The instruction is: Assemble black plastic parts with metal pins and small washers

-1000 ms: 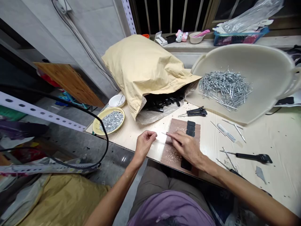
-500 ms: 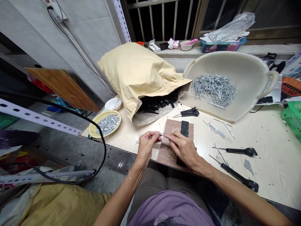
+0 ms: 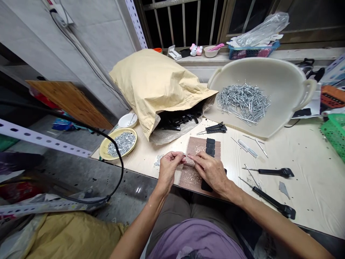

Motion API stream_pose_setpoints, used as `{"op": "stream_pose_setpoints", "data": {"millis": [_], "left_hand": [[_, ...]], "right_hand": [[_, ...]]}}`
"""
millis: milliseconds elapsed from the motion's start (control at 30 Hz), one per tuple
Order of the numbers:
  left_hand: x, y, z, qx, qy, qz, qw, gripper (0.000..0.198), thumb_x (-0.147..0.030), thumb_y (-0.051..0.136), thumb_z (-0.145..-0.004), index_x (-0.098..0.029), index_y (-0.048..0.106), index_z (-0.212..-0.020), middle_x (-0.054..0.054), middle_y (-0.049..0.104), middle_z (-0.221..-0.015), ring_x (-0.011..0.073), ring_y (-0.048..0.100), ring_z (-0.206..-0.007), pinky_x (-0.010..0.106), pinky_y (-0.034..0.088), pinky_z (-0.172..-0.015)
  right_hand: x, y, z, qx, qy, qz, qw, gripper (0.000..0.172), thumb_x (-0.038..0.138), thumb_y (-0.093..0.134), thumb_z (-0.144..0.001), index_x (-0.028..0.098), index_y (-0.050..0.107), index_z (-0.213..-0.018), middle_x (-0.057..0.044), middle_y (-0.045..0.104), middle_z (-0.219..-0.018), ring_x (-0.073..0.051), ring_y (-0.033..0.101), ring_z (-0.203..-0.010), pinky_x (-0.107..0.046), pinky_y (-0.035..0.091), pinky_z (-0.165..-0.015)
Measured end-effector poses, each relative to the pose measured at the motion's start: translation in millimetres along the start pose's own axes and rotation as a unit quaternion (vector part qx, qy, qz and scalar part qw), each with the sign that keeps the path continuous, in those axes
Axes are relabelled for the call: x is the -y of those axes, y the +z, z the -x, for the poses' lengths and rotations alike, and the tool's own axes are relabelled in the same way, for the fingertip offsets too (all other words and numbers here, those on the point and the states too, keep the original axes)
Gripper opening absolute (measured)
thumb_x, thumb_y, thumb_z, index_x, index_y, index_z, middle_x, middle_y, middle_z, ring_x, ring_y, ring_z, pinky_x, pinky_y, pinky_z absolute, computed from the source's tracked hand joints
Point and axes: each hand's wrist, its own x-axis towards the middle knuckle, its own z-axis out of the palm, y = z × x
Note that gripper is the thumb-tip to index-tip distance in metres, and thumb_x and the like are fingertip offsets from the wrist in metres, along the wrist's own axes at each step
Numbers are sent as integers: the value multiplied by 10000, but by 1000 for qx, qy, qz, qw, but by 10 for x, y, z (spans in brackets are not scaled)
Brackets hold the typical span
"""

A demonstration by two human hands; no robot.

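Over the brown board (image 3: 191, 180), my two hands meet fingertip to fingertip. Thumb and fingers of my left hand (image 3: 169, 168) are closed in a pinch on a thin metal pin (image 3: 184, 155), of which only a short bit shows. My right hand (image 3: 211, 171) is closed too, thumb and forefinger at the pin's other end. Several black pads (image 3: 210, 146) lie in a row on the board, and a black piece (image 3: 206, 185) is partly under my right hand. Small metal bits (image 3: 157, 160) lie left of the board.
A yellow bowl (image 3: 104, 148) of small metal parts stands left. Behind is an open sack (image 3: 159, 82) with black pieces inside. A large whitish basin (image 3: 285, 90) holds many metal pins. Black-handled pieces (image 3: 272, 172) and loose rods (image 3: 247, 148) lie right. A black cable (image 3: 122, 169) loops at left.
The view has shifted slightly, so the surroundings sit a little further left. My hands stay together on the pin with almost no movement.
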Motion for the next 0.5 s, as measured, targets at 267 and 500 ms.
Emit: {"op": "stream_pose_setpoints", "data": {"millis": [267, 500], "left_hand": [[57, -27, -26, 16, 26, -58, 998, 231, -343, 706, -713, -121, 657, -752, 22, 656, -684, 109, 599, -654, 230, 476, -672], [143, -101, -119, 115, -64, -2, 991, 324, -311, 758, -675, -116, 644, -908, 26, 658, -713, 101, 616, -595, 214, 492, -583]], "right_hand": [[-18, 13, 43, -5, 10, 25, 1000, 315, 219, 408, -942, 274, 575, -1203, -26, 611, -916, -129, 582, -805, -218, 398, -612], [-6, -2, 53, -24, 35, 41, 998, 269, 272, 387, -965, 204, 643, -1011, -39, 629, -863, -125, 578, -761, -227, 375, -611]]}}
